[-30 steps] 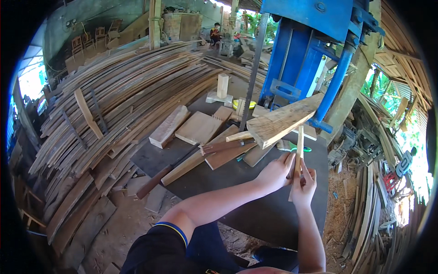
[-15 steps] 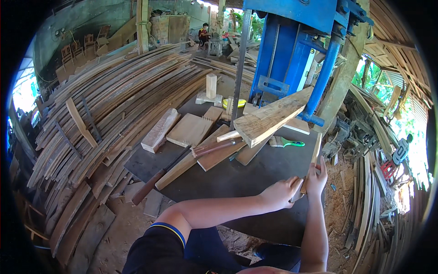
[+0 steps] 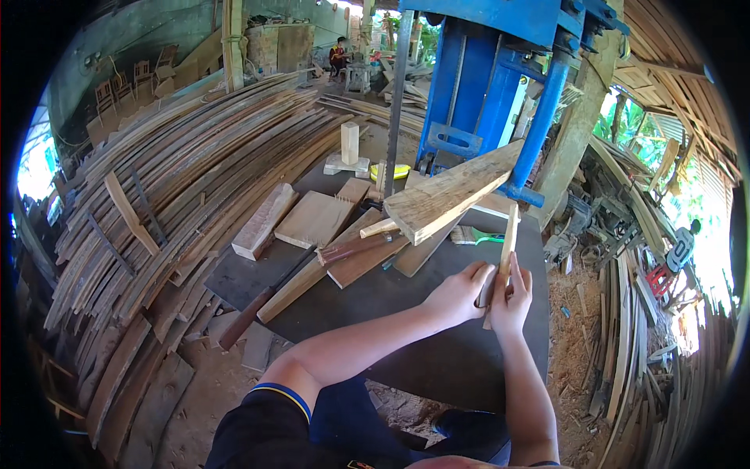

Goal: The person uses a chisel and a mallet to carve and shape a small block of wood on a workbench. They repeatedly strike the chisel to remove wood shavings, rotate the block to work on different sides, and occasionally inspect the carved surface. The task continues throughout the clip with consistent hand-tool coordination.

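Observation:
A slim strip of pale wood stands tilted upward over the right part of the dark table. My right hand is closed around its lower part, with one finger stretched along the wood. Pressed close beside it, my left hand has its fingers curled over a small flat, greyish piece lying against the strip; its kind is mostly hidden by the fingers. Just beyond the hands lies a paintbrush with a green handle. A thick wooden wedge-shaped board rests on other pieces left of the strip.
A blue bandsaw stands at the far side, its upright blade crossing the table area. Wooden blocks and a long tool with a brown handle lie to the left. Stacked planks fill the left; a person sits far back.
Both hands have moved a little left and away from me, carrying the wood strip along. The strip now stands in front of the paintbrush's end. The whole view has shifted slightly.

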`<state>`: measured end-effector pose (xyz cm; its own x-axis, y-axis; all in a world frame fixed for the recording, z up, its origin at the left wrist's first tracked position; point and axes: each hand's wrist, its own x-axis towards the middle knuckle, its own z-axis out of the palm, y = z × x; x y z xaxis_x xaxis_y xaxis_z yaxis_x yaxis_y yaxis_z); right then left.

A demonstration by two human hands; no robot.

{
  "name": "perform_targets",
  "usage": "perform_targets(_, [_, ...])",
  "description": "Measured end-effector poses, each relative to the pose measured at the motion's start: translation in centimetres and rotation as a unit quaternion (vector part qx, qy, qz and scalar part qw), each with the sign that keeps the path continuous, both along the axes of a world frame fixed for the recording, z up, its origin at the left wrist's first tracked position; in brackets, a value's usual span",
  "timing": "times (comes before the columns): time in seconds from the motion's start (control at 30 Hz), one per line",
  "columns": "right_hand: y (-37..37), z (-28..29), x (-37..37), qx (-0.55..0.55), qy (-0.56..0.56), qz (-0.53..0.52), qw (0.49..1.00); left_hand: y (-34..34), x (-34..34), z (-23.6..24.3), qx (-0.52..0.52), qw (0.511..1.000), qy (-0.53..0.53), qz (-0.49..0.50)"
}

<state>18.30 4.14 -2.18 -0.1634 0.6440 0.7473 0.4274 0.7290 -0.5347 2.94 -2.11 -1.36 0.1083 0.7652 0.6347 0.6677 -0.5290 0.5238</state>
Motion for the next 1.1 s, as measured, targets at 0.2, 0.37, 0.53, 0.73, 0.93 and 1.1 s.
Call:
perform_targets(0.2, [2.9, -0.2, 2.6, -0.023, 0.048, -0.065, 0.996, -0.7, 2.3, -1.5, -0.017, 0.995, 0.045, -0.087])
perform_targets(0.37, [1.7, 0.0, 1.9, -0.014, 0.031, -0.014, 0.999, -0.8, 1.5, -0.5, -0.037, 0.998, 0.011, -0.048])
perform_targets(0.53, [-0.8, 0.1, -0.4, -0.029, -0.032, 0.085, 0.995, 0.2, -2.0, 2.4, -0.029, 0.994, -0.071, 0.077])
perform_targets(0.73, [-0.8, 0.1, -0.3, -0.033, -0.052, 0.114, 0.992, 0.3, -2.5, 2.4, -0.008, 0.993, -0.062, 0.103])
perform_targets(0.93, [1.8, -0.3, 1.7, -0.015, -0.04, 0.016, 0.999, -1.0, 1.2, 0.0, -0.041, 0.999, 0.008, -0.007])
perform_targets(1.1, [0.9, -0.2, 1.1, -0.068, -0.044, 0.072, 0.994, -0.6, -0.3, 0.9, -0.032, 0.999, -0.014, 0.031])
